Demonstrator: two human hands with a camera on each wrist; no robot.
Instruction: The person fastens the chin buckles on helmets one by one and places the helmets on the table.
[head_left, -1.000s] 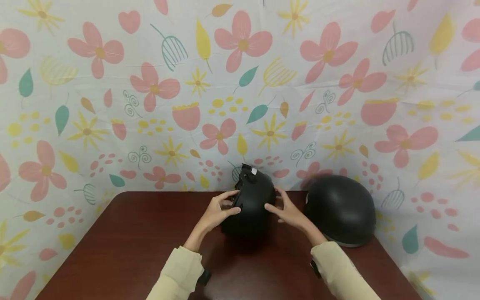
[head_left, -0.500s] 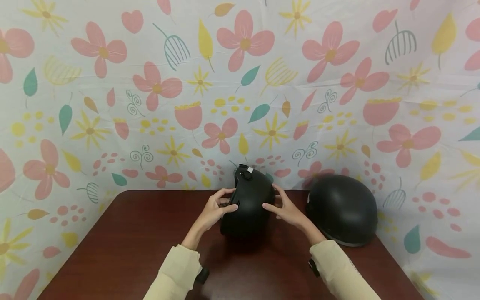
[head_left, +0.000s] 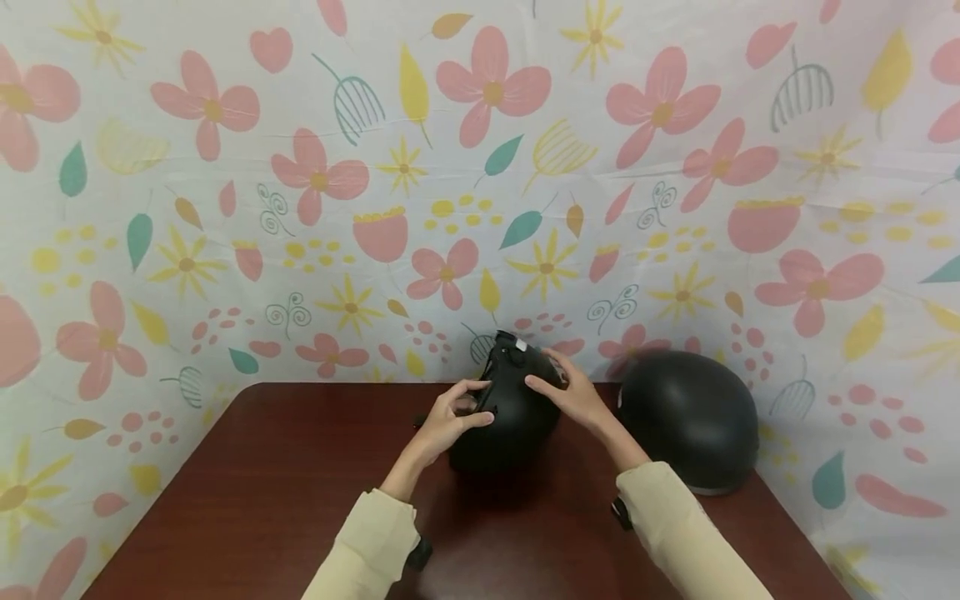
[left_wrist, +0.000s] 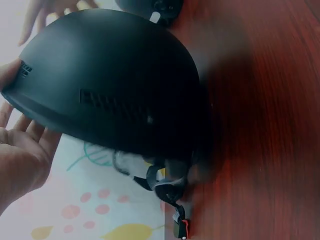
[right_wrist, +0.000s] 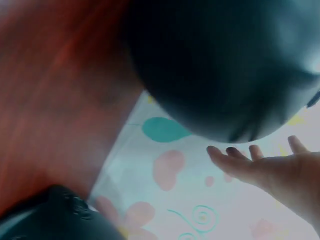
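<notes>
A matte black helmet [head_left: 506, 417] stands tilted on its side at the table's far middle, its rim toward the left. My left hand [head_left: 442, 425] grips the rim, thumb on the outer shell and fingers behind the edge. In the left wrist view, slotted vents mark the shell, and a chin strap [left_wrist: 170, 192] with a buckle hangs below the rim. My right hand [head_left: 577, 396] lies at the upper right of the shell with its thumb against it. The fingers [right_wrist: 240, 165] are extended close to the shell in the right wrist view; their contact is unclear.
A second, smooth black helmet [head_left: 690, 421] sits on the table to the right, close to my right forearm. The dark red-brown table [head_left: 285, 492] meets a flower-patterned cloth [head_left: 420, 192] along its back and right sides.
The helmet has tilted and shifted slightly right, and its strap end now shows at the left. My right hand has moved up the shell; my left hand has followed the rim rightward.
</notes>
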